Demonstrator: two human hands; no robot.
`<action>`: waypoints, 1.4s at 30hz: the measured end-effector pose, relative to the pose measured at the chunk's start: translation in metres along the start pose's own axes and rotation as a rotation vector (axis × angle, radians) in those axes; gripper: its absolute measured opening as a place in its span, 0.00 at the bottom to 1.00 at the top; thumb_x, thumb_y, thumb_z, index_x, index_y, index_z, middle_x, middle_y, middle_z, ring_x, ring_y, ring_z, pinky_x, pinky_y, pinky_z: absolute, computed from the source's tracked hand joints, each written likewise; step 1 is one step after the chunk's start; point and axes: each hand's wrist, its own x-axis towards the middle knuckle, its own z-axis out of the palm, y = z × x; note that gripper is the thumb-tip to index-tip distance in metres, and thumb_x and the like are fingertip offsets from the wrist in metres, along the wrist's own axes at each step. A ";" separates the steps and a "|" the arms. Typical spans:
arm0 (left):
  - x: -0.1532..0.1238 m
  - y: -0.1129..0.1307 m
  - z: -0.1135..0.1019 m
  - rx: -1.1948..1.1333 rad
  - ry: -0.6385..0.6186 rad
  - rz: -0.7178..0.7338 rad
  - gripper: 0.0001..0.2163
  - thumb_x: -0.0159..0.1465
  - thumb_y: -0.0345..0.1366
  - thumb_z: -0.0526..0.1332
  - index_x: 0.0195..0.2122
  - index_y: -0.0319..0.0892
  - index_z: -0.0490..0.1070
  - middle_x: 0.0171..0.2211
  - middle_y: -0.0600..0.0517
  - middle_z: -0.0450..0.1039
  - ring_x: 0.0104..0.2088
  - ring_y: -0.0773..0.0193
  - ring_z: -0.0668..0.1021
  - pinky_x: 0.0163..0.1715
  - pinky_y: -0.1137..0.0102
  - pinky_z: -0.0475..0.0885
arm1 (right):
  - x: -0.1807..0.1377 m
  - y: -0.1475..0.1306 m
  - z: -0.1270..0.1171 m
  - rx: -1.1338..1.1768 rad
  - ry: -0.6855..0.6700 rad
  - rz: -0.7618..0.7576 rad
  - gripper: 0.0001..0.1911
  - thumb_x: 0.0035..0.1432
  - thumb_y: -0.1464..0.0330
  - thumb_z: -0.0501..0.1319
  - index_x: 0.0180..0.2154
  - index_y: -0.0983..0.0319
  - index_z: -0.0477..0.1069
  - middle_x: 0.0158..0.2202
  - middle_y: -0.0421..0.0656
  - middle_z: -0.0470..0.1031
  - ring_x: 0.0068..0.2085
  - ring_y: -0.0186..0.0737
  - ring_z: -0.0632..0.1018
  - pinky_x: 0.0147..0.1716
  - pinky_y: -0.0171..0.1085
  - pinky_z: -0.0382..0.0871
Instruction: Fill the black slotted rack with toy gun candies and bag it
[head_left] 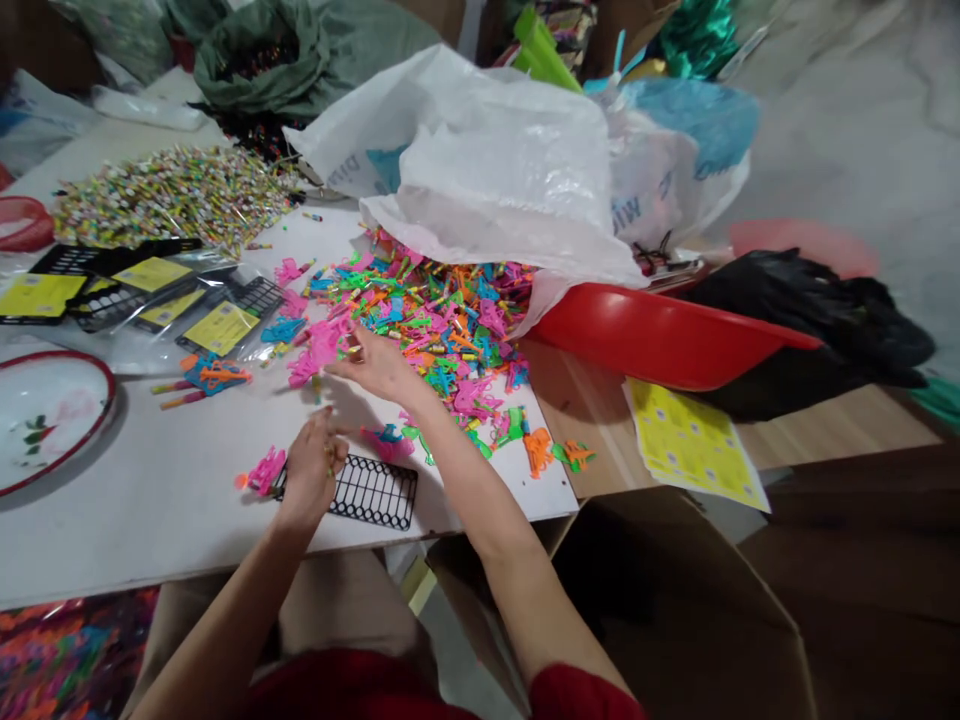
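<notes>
My right hand [379, 365] reaches over the white table, its fingertips closed about a bright pink plastic toy [328, 342] that is slightly blurred. Closer to me, my left hand [311, 465] has its fingers curled around something small and yellowish, too hidden to name. Beneath and beside that hand lies a black plastic grid tray [375, 492], its left end partly covered. A pink toy [265, 470] rests just left of the hand. Behind my right forearm spreads a heap of small pink, green, blue and orange plastic toys [450, 325].
At the left are an enamel basin [52, 415], bagged black trays with yellow labels [221, 328] and a pile of small colourful sticks [176, 195]. A white plastic sack [510, 140] and red basin [667, 335] stand behind the heap. Yellow sheets [694, 440] overhang the right edge.
</notes>
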 end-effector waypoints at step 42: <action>-0.017 -0.002 -0.011 -0.062 -0.217 -0.029 0.18 0.46 0.40 0.73 0.34 0.37 0.74 0.26 0.51 0.75 0.24 0.71 0.72 0.27 0.75 0.65 | -0.108 -0.003 0.037 0.422 0.465 0.251 0.10 0.60 0.63 0.59 0.43 0.60 0.69 0.37 0.41 0.74 0.36 0.37 0.74 0.36 0.35 0.68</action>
